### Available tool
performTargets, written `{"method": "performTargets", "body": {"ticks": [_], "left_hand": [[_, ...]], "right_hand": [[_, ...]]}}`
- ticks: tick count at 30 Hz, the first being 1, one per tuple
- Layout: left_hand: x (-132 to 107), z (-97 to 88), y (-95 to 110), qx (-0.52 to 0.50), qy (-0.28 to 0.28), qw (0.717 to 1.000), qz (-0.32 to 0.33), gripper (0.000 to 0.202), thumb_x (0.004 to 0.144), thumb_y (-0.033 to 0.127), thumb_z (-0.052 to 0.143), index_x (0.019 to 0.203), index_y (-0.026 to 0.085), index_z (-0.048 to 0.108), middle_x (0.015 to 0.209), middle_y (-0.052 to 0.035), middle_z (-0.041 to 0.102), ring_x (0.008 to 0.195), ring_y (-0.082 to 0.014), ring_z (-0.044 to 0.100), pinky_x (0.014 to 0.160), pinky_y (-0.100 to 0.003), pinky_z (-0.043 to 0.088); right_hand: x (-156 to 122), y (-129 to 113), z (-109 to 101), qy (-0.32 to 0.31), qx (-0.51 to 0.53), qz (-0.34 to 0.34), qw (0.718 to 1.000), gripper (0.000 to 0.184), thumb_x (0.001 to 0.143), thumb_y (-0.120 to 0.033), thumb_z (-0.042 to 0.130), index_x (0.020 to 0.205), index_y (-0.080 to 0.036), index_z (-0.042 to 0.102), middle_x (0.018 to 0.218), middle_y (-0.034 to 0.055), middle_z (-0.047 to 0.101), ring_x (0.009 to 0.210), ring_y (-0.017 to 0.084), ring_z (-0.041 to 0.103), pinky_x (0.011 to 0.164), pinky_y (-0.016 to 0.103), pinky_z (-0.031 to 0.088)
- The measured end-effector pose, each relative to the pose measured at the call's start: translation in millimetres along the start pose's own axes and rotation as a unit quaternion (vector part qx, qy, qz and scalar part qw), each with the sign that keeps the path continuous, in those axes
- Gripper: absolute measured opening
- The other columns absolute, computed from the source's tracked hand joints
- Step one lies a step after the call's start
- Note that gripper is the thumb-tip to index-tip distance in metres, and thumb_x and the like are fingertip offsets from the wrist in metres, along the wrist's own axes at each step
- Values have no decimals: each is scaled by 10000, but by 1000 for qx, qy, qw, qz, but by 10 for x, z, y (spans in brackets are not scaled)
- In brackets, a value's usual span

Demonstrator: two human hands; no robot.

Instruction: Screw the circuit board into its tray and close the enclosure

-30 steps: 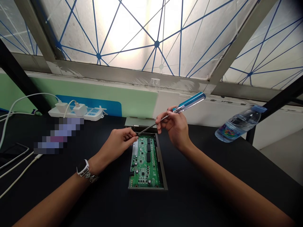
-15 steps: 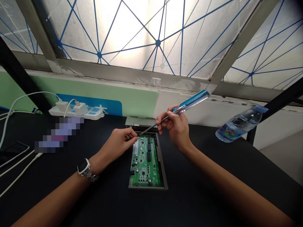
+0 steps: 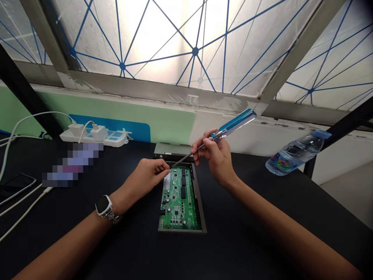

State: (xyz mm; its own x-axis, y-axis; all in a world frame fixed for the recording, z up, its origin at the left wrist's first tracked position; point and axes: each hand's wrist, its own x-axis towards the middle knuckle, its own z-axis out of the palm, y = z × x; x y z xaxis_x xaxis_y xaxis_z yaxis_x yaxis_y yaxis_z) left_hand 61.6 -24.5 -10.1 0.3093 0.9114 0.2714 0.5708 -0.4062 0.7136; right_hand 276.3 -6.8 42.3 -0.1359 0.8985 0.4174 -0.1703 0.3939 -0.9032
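A green circuit board lies in an open grey metal case on the black table. My right hand is closed around a screwdriver with a blue clear handle; its metal shaft slants down to the left toward the board's far left corner. My left hand, with a watch on the wrist, pinches its fingertips together right at the screwdriver's tip. What it pinches is too small to make out.
A white power strip with plugged chargers and white cables sits at the back left, beside a blurred patch. A plastic water bottle lies at the right table edge. A grey lid lies behind the case. Window wall behind.
Almost nothing has moved. The screwdriver handle has shifted slightly; both hands stay at the board's far left corner.
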Motion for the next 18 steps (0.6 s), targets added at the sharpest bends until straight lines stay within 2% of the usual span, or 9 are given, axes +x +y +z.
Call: {"method": "performTargets", "body": {"ticks": [8,18], "left_hand": [[-12,20,11,38,10,999,24,113,914,257,674,854,182,733,755,-7,735,676,-142,676,637,-247,492],[-18,66,1,51,10,998,36,96,905,206,651,832,193,711,749,5,722,662,-134,664,640,-246,480]], "right_hand": [[14,21,20,1,-27,-23,999,238,938,-388,655,968,-247,466,754,-26,682,533,108,603,449,256,554],[-16,4,47,-2,-42,-20,999,233,927,-391,690,978,-237,524,764,-26,681,537,99,607,466,249,558]]}}
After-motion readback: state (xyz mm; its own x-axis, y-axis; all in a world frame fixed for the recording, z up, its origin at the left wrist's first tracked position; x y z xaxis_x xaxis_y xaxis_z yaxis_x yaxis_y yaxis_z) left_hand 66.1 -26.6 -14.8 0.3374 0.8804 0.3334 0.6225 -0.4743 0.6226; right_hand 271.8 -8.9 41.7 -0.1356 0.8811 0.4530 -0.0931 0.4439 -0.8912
